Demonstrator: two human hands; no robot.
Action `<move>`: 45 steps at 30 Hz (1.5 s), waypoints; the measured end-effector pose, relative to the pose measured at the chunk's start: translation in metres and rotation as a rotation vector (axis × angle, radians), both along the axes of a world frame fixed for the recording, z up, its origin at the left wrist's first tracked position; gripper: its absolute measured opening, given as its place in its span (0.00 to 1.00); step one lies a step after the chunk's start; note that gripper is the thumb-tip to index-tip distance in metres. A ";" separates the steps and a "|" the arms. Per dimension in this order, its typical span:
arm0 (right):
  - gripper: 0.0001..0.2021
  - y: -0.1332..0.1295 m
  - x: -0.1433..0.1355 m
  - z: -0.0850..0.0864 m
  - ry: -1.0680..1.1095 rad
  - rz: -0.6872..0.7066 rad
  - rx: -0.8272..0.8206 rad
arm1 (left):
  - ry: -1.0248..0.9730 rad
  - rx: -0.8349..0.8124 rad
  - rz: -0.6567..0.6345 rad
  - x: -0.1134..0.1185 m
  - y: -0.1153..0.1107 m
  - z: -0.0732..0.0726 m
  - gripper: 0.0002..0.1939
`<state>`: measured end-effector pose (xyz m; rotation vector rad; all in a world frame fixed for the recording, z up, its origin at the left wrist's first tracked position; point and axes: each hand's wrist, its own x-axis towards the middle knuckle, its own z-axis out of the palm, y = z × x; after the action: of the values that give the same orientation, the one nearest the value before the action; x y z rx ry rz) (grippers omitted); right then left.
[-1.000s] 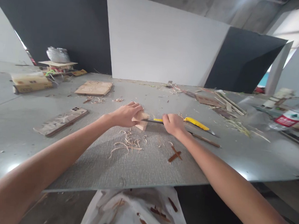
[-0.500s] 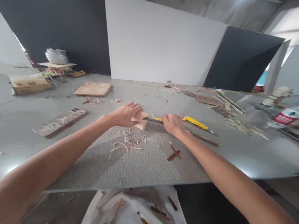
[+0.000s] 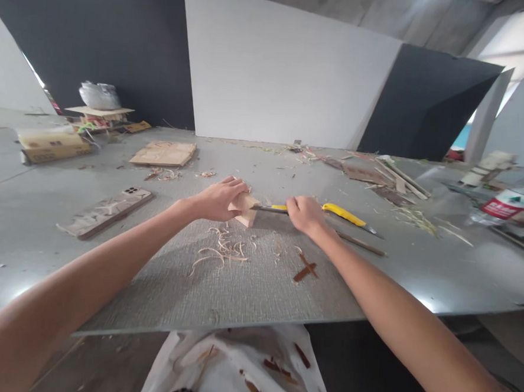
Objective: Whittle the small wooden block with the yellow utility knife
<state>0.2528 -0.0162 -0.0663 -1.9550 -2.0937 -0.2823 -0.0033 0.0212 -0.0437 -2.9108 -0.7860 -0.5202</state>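
A small pale wood block [image 3: 244, 209] stands tilted on the grey table, one corner lifted — pale curled shavings [image 3: 221, 250] lie just in front. A yellow-handled knife [image 3: 273, 208] lies level, blade tip touching the block's right edge

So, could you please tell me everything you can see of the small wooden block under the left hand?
The wooden block is a small, pale, raw-looking chunk with flat faces, resting on the grey mat. The left hand covers its top and left side, fingers pressed on it. The blade of the yellow-handled knife, gripped in the right hand, meets its right edge. Pale curled shavings lie just in front of it.
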 end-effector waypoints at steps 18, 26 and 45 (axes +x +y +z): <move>0.26 -0.006 -0.012 -0.007 -0.202 0.121 0.039 | -0.032 -0.092 -0.076 -0.003 0.001 0.002 0.15; 0.28 -0.008 -0.014 0.002 -0.044 0.176 0.184 | -0.007 -0.199 -0.091 0.004 -0.010 0.014 0.11; 0.26 -0.001 -0.012 0.000 0.190 0.347 0.080 | 0.007 -0.177 -0.286 0.018 -0.010 0.015 0.17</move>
<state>0.2410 -0.0169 -0.0665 -1.4759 -2.2068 -0.1035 0.0149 0.0108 -0.0289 -3.2097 -0.4349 -0.4830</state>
